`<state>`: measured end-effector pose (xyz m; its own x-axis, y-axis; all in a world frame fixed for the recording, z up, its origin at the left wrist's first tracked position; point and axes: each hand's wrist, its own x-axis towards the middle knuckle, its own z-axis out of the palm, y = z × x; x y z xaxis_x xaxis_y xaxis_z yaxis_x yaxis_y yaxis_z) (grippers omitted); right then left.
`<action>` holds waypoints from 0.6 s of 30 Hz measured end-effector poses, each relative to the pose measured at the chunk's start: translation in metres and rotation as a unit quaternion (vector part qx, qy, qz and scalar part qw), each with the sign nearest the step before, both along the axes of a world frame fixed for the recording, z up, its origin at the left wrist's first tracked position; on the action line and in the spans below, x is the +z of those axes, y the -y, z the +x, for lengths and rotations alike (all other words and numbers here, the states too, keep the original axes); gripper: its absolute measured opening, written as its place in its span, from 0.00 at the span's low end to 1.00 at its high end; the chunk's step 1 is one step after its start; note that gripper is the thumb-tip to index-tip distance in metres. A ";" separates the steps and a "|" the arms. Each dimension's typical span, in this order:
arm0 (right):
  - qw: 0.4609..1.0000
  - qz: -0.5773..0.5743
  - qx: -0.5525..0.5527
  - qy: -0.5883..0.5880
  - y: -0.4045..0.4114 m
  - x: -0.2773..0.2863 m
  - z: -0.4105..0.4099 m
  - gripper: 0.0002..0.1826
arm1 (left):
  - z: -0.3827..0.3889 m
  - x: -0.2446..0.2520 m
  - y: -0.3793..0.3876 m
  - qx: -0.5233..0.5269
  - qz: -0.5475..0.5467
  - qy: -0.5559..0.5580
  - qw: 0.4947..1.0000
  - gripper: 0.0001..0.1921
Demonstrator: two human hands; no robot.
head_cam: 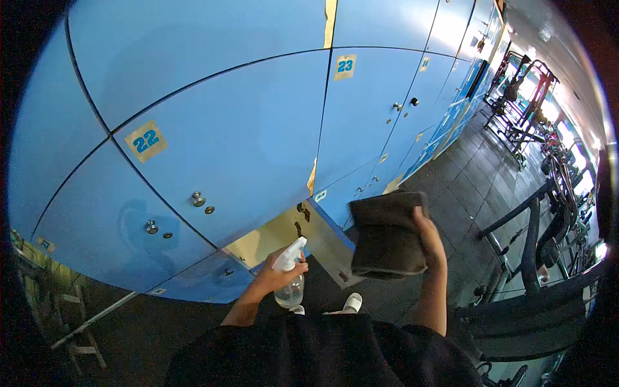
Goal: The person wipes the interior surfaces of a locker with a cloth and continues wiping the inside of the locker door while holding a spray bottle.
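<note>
My left hand [275,275] grips a clear plastic spray bottle [289,293] with a white trigger head, upright and holding some liquid. In my right hand [432,242] is a folded dark brown cloth [387,237], held out to the right of the bottle and apart from the lockers. Before me rises a wall of blue lockers [251,121] with round metal knobs and number labels. Beyond the bottle, a lower locker compartment [261,242] stands open; its door [329,246] is swung outward, with dark hinges at its far end.
Exercise machines [537,232] line the right side over a dark tiled floor [459,179]. A ladder-like frame [82,329] stands at the lower left. My feet in white footwear [353,302] are below, near the open door. Paint is chipped along some locker edges.
</note>
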<state>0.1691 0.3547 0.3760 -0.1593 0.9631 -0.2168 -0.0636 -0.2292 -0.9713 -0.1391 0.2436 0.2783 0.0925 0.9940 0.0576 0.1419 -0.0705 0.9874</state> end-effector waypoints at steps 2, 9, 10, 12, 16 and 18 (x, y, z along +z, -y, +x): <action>0.985 -0.005 -0.129 -0.116 0.010 -0.007 0.020 0.34 | 0.006 -0.011 -0.005 0.002 -0.013 0.036 0.999 0.12; 0.879 0.108 -0.271 -0.376 0.060 -0.064 0.085 0.25 | 0.019 -0.042 -0.022 0.019 0.023 -0.133 0.991 0.10; 0.875 0.114 -0.286 -0.372 0.064 -0.070 0.090 0.23 | 0.019 -0.044 -0.023 0.017 0.023 -0.133 0.991 0.10; 0.869 0.124 -0.311 -0.364 0.075 -0.067 0.092 0.21 | 0.020 -0.046 -0.028 0.007 0.018 -0.143 0.990 0.12; 0.880 0.198 -0.373 -0.218 0.084 -0.074 0.083 0.21 | 0.022 -0.047 -0.029 -0.020 0.051 -0.117 0.992 0.08; 0.851 0.290 -0.434 -0.051 0.084 -0.071 0.062 0.23 | 0.023 -0.045 -0.028 0.007 0.046 -0.117 0.992 0.07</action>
